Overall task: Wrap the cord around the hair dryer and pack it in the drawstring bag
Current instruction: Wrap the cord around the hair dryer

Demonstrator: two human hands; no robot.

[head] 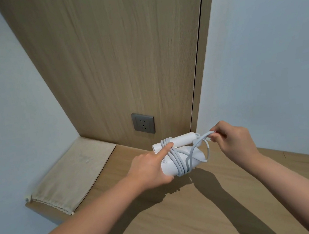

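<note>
A white hair dryer (183,140) is held above the wooden counter, its folded handle on top of the body. Its pale grey cord (180,162) is wound several times around handle and body. My left hand (152,166) grips the dryer from the left, with the index finger pressing the coils on the handle. My right hand (232,139) pinches the loose end of the cord to the right of the dryer, and a slack loop hangs between. The beige drawstring bag (73,175) lies flat at the counter's left end, its gathered opening toward me.
The wooden counter (180,210) meets a wood-panel back wall with a grey power socket (143,123) just behind the dryer. Pale walls close in on the left and right. The counter's front edge runs near the bottom left.
</note>
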